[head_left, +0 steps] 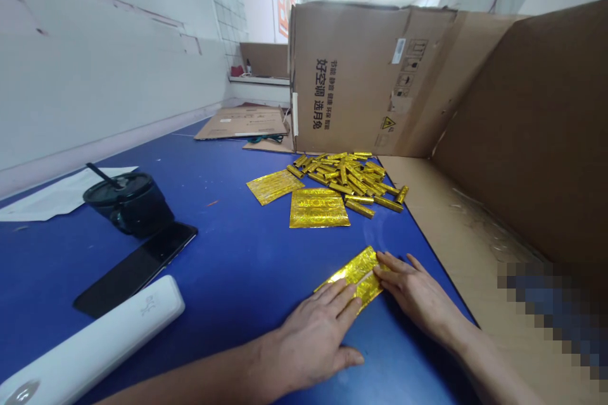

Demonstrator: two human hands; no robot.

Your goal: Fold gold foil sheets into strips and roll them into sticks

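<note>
A shiny gold foil sheet (365, 258) lies on the blue table (228, 266) between my hands. My left hand (318, 335) rests palm down on its near left part, fingers stretched out and thumb spread to the side. At the sheet's right edge, my right hand (418, 294) presses with its extended fingertips; its thumb is hidden. A narrow pale strip (365, 278) shows on the foil between the two hands. Beyond them lie two more flat gold sheets, one nearer (319, 209) and one farther left (273, 186). A heap of small rolled gold foil tubes (351, 174) sits behind these.
A large cardboard box (351, 76) stands behind the heap, with cardboard (522, 139) along the right side. At left are a dark cup (137, 205) with a straw, a black phone (137, 269) and a long white device (104, 342). Flattened cardboard (242, 121) lies farther back.
</note>
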